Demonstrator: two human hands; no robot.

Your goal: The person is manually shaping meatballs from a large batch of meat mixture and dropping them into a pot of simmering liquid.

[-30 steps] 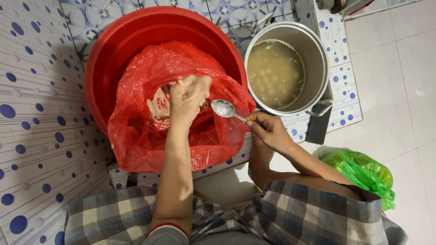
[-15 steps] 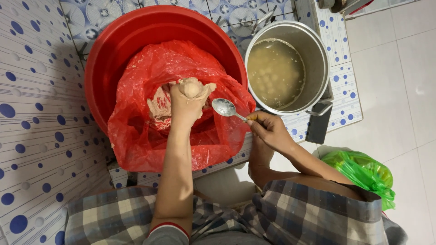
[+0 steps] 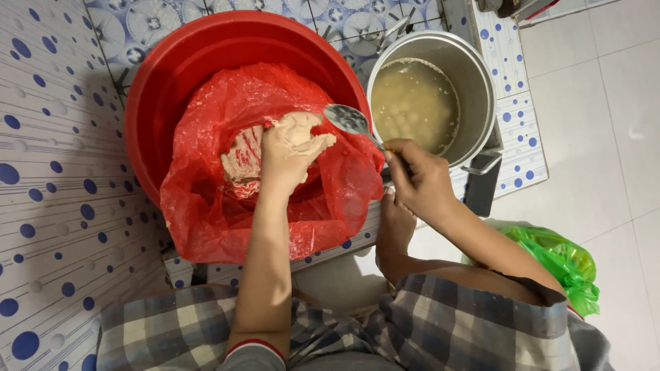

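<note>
**Occlusions and cut-offs, head view**

Left hand (image 3: 285, 154): palm and fingertips coated in pale paste (image 3: 302, 130); finger positions not resolvable. Spoon (image 3: 347, 118): handle end hidden inside the right hand (image 3: 419, 180); bowl contents unclear. Red plastic bag (image 3: 206, 206) covers the basin (image 3: 158, 75) floor and most of the paste mass. Pot (image 3: 474, 82): round lumps blurred under cloudy liquid. Green bag (image 3: 560, 261) partly hidden behind the right forearm. Upper right objects cut by the frame edge.
</note>
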